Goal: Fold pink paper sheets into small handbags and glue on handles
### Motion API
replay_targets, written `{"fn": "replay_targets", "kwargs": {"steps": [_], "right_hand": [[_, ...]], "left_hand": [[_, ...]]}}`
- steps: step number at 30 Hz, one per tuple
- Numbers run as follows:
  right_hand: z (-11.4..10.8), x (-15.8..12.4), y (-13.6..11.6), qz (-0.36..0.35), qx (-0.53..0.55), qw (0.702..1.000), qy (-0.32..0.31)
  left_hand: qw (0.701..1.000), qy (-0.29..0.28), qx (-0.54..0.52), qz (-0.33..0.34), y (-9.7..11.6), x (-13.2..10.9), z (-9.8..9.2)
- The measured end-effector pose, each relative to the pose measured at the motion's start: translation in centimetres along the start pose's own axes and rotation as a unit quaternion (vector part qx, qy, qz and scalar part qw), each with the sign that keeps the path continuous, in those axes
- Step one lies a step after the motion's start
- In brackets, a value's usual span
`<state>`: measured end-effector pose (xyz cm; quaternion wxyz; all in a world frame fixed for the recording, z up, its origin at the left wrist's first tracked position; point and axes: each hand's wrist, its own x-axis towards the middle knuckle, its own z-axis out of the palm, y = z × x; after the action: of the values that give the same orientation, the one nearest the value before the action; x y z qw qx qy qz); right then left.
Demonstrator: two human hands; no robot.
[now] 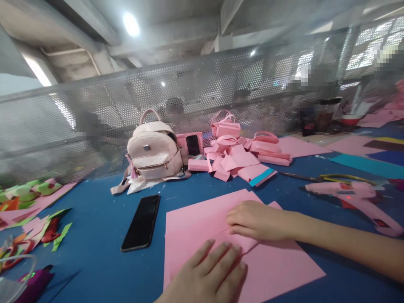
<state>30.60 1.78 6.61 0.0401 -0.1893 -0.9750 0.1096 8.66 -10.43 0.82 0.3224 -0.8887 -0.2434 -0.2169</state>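
Observation:
Sheets of pink paper [277, 277] lie stacked on the blue tabletop in front of me, with a smaller folded piece among them. My left hand [211, 269] rests on the paper at the near side, fingers stretched out and slightly apart. Just beyond it, my right hand [249, 219] reaches in from the right, its fingers curled and pressed together at the folded pink piece. Its fingertips are partly hidden, so the exact grip is hard to see. A black smartphone [141, 223] lies to the left of the paper.
A pale backpack [156, 149] stands against the perforated metal divider [202, 80]. Folded pink paper shapes [236, 158] are heaped beside it. At right lie a pink glue gun [353, 195] and scissors [325, 177]. Red-handled scissors [17, 252] and paper scraps are at left.

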Motion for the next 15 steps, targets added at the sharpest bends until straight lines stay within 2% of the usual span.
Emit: {"fn": "replay_targets", "kwargs": {"steps": [3,9,12,15], "right_hand": [[0.1,-0.1,0.2,0.017,-0.002,1.000,0.008],[0.5,-0.3,0.7,0.058,-0.003,0.998,0.033],[0.9,-0.3,1.1,0.068,0.004,0.997,0.040],[1.4,-0.3,1.5,0.075,0.014,0.996,0.047]], "left_hand": [[0.999,-0.034,0.014,-0.003,0.4,-0.8,0.8],[0.998,-0.042,0.037,-0.008,0.5,-1.4,0.7],[0.999,-0.014,0.034,-0.030,0.9,-1.5,1.6],[0.995,0.043,0.038,-0.077,2.1,-1.5,3.5]]}}
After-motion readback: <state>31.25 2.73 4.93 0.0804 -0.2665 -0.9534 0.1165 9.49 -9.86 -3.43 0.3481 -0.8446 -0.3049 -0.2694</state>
